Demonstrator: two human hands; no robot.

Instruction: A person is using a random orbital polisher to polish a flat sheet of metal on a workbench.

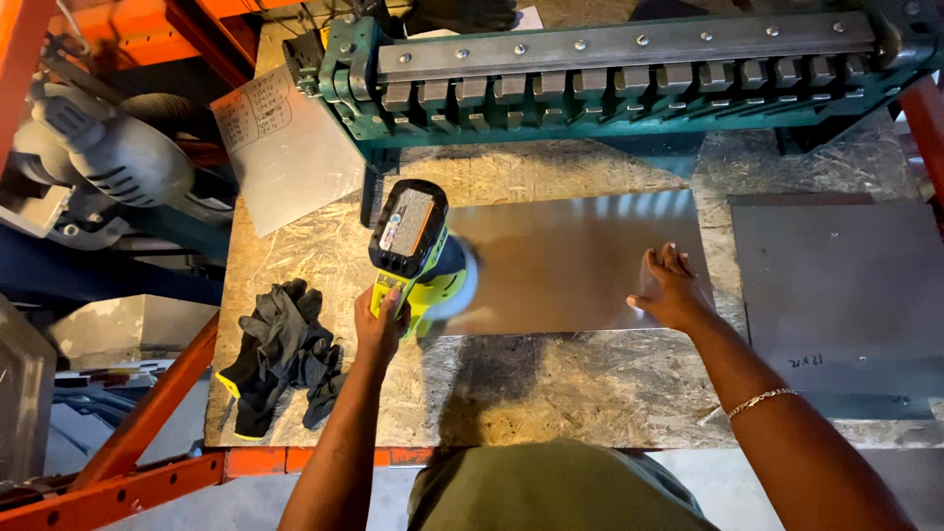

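My left hand (379,324) grips the handle of a yellow-green cordless sander (418,258) with a black battery pack on top. Its pad rests on the left edge of a shiny rectangular metal sheet (570,261) lying flat on the chipboard bench (551,383). My right hand (669,287) presses flat on the sheet's right end, fingers spread; a thin bracelet circles that wrist.
A green sheet-metal brake (610,74) spans the back of the bench. Black gloves (280,354) lie at the left front. A second grey sheet (846,285) lies at the right, another sheet (285,147) leans at back left. Orange rack beams (147,413) and a grey power tool (108,147) sit left.
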